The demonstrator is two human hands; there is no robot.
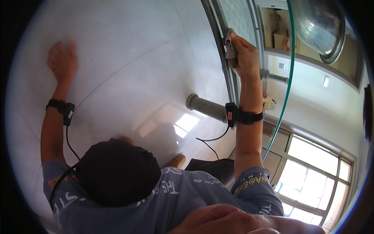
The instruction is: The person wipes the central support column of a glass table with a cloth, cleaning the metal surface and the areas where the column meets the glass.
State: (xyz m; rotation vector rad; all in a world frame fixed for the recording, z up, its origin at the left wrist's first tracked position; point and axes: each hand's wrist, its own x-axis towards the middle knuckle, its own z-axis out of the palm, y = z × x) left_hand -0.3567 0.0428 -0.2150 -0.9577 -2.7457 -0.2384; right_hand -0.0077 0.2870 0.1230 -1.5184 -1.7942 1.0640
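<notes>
My left hand (pixel 62 61) hangs over the pale tiled floor (pixel 131 35) at the left, empty, its fingers loosely curled and the thumb apart. At the upper right, my right hand (pixel 248 60) grips a crumpled grey cloth (pixel 230 48) against the dark metal rails (pixel 217 32). The cloth partly covers the rails, and part of it is hidden by the fingers. A patterned translucent panel (pixel 238 16) lies just beyond the rails. Both wrists wear black straps with small cabled boxes.
A round grey metal post (pixel 207 108) stands beside my right forearm. The green edge of a clear glass sheet (pixel 291 58) curves past that arm. Farther right are a shiny metal vessel-like object (pixel 318 29), a recessed shelf (pixel 315 58) and a windowed door (pixel 309 181). A dark rounded object (pixel 117 172) blocks the lower view.
</notes>
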